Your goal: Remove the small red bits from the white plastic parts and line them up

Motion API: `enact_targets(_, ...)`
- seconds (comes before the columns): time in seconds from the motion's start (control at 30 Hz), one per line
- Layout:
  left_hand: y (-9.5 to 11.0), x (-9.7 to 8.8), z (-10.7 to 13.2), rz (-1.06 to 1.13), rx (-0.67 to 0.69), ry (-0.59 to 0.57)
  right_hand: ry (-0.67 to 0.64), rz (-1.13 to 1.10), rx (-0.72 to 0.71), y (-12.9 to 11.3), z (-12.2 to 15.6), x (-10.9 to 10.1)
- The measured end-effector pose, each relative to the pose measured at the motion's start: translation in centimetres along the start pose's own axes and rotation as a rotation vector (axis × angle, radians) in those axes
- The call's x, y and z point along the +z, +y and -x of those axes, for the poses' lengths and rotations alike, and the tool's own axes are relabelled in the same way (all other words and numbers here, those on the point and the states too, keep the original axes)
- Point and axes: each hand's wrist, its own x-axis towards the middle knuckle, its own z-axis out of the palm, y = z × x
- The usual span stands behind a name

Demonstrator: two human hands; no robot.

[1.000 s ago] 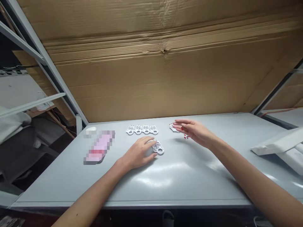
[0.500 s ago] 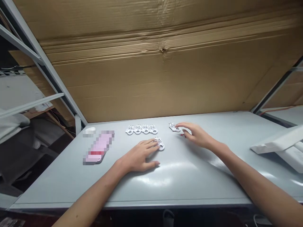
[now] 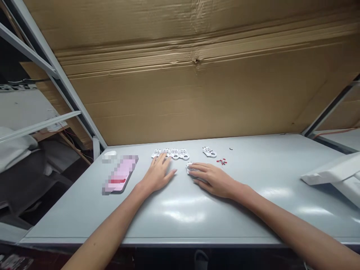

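Note:
A row of several small white plastic parts (image 3: 176, 153) lies on the grey table (image 3: 197, 217). My left hand (image 3: 157, 175) rests flat and open, its fingertips reaching the left end of that row. My right hand (image 3: 212, 179) lies palm down with fingers spread over another white part (image 3: 189, 168), whose edge shows by the fingertips. One more white part (image 3: 209, 152) sits farther back, with tiny red pieces (image 3: 221, 161) beside it.
A pink phone-like object (image 3: 120, 174) and a small white oval thing (image 3: 110, 153) lie at the left. White foam pieces (image 3: 334, 174) sit at the right edge. A large cardboard sheet (image 3: 197, 75) stands behind the table. A tiny dark bit (image 3: 231, 149) lies at the back.
My right hand left the far white part and came left onto the near one. My left hand let go of that near part and slid up-left to the row.

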Motion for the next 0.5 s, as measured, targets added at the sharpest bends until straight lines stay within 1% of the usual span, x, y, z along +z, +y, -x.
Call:
enact_targets(0.1, -1.0, 0.0, -0.3, -0.031, -0.171, -0.041, 0.024, 0.127, 0.071, 0.9, 0.0, 0.1)
enact_targets(0.2, -1.5, -0.1, -0.5, -0.029, -0.259, -0.091, 0.017, 0.199, 0.149, 1.7, -0.1, 0.2)
enact_targets(0.33, -1.5, -0.1, -0.6, -0.013, -0.251, -0.116, -0.015, 0.169, 0.217, 2.5, -0.9, 0.5)
enact_targets(0.5, -1.7, 0.1, -0.7, -0.005, -0.177, -0.055, -0.084, 0.13, 0.275, 3.1, -2.7, 0.1)
